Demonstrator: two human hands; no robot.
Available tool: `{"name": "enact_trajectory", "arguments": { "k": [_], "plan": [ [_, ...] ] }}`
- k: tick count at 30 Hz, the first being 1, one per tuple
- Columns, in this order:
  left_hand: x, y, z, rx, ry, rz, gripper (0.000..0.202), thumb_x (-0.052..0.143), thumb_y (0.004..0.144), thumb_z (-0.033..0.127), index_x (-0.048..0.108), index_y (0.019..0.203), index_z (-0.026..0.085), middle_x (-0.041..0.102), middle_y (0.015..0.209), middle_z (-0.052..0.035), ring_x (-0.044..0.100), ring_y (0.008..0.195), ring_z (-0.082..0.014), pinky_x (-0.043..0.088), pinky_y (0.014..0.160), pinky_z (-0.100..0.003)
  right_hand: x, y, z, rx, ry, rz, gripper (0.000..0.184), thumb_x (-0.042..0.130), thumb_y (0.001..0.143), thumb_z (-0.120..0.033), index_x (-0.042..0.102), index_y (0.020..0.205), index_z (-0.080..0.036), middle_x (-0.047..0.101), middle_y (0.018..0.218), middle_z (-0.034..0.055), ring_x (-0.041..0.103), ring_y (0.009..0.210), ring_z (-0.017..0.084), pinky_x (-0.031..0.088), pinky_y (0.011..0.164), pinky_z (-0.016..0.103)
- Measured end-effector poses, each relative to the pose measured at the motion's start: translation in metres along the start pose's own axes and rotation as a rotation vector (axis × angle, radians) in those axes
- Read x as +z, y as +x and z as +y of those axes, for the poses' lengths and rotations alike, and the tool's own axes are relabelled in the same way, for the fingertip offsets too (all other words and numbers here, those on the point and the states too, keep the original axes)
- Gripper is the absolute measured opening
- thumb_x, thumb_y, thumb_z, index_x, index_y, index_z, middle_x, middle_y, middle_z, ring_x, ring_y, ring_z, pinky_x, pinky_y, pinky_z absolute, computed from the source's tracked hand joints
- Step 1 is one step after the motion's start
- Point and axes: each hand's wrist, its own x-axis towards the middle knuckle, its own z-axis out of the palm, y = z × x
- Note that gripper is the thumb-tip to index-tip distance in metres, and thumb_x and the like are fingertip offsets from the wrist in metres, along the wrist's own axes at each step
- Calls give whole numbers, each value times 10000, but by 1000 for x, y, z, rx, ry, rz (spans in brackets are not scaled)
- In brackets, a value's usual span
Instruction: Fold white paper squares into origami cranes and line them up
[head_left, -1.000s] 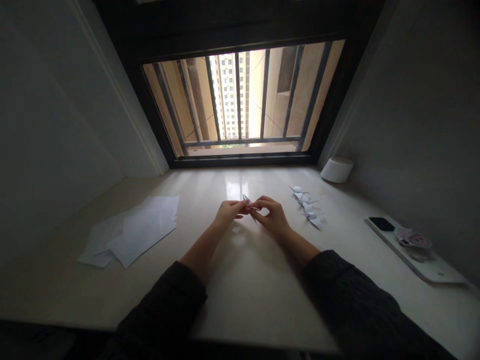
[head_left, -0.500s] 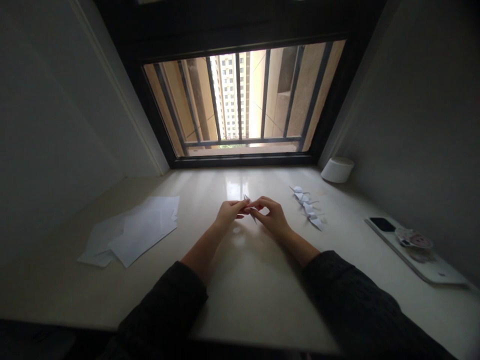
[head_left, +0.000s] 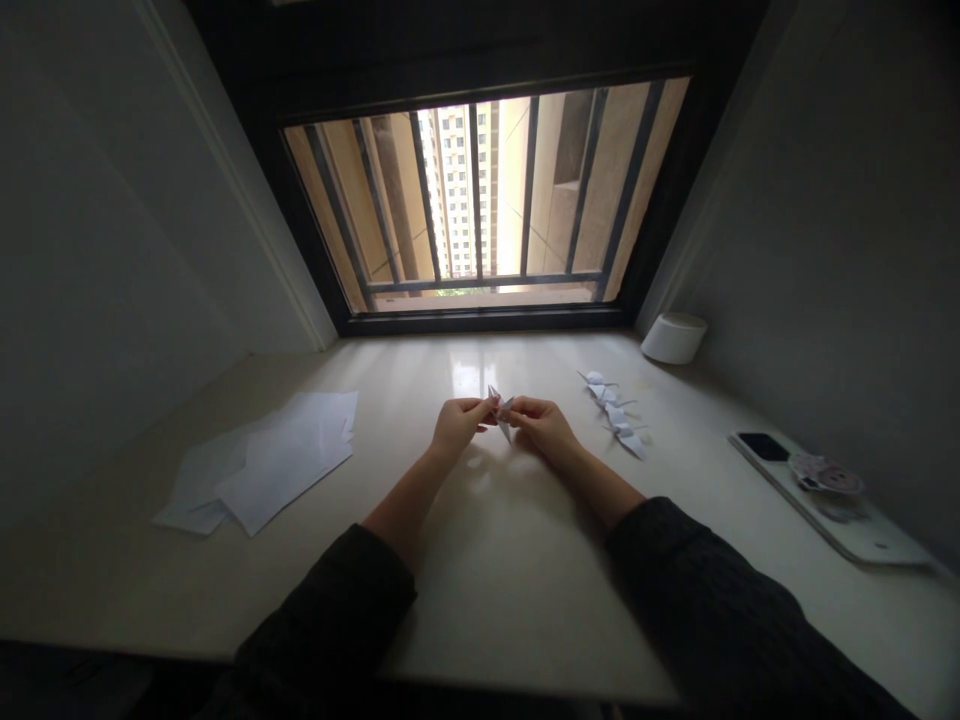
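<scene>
Between my two hands is a small white folded paper crane (head_left: 505, 428), with pointed ends sticking out above and below the fingertips. My left hand (head_left: 459, 422) pinches it from the left, fingers closed. From the right, my right hand (head_left: 541, 424) grips it between thumb and fingers. Parts of the paper are hidden behind the fingertips. Several finished-looking paper cranes (head_left: 613, 414) stand in a slanting row to the right of my right hand. Left of my left hand lies a loose pile of white paper sheets (head_left: 289, 450).
A pale, glossy sill (head_left: 480, 580) carries everything, ending at a dark front edge. A white phone (head_left: 832, 510) with a sticker-like grip lies at the right. At the back right corner stands a white round object (head_left: 674, 338), before a barred window (head_left: 480, 200).
My right hand's fingers have shifted and drawn together on the folded paper. More of the paper now shows between the hands, spread wider. My left hand stays nearly in place.
</scene>
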Motion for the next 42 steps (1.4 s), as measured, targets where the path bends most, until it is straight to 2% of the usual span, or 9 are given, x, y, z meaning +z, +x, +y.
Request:
{"name": "enact_trajectory", "arguments": {
  "k": [8,13,19,25,31,36,42],
  "plan": [
    [3,-3,2,84,1,-17,386,622,718,514,705,710,138,690,731,-85,638,716,-185,460,641,-277,-2,3,3,-86,-61,80,213,764,610,-420,709,642,-216,637,770,31,588,739,172,466,699,306],
    [2,-1,-1,94,-67,-64,332,627,729,455,704,830,148,701,834,-90,651,803,-201,462,675,-283,-3,3,2,-114,-72,103,243,738,643,-448,739,736,-223,647,854,55,597,821,199,487,728,323],
    [1,0,-2,81,-85,-50,331,610,755,444,700,875,149,703,869,-99,659,840,-212,463,699,-289,-1,4,3,-130,-42,85,262,704,682,-452,742,831,-240,649,921,48,601,800,179,491,657,292],
    [7,-2,-3,160,-27,-15,272,611,756,382,698,853,143,704,797,-92,665,792,-206,476,654,-278,0,1,4,-64,-24,246,340,740,636,-446,732,872,-202,715,844,67,634,746,199,492,681,323],
    [8,0,-6,231,34,10,231,590,770,342,698,843,151,701,755,-75,667,756,-195,488,635,-274,1,0,3,-27,-70,300,359,748,601,-474,742,815,-185,725,781,75,625,688,194,476,648,317],
    [8,0,-7,268,97,14,256,557,803,382,685,832,161,699,752,-65,672,758,-194,491,650,-277,3,-1,2,-16,-60,306,356,750,606,-473,734,811,-182,724,781,76,634,694,197,481,653,320],
    [8,-1,-8,293,106,59,324,569,789,466,678,782,161,701,733,-57,679,743,-200,491,680,-284,7,-3,-3,-21,-18,267,415,748,620,-458,722,926,-180,729,822,81,655,733,207,494,676,326]
  ]
}}
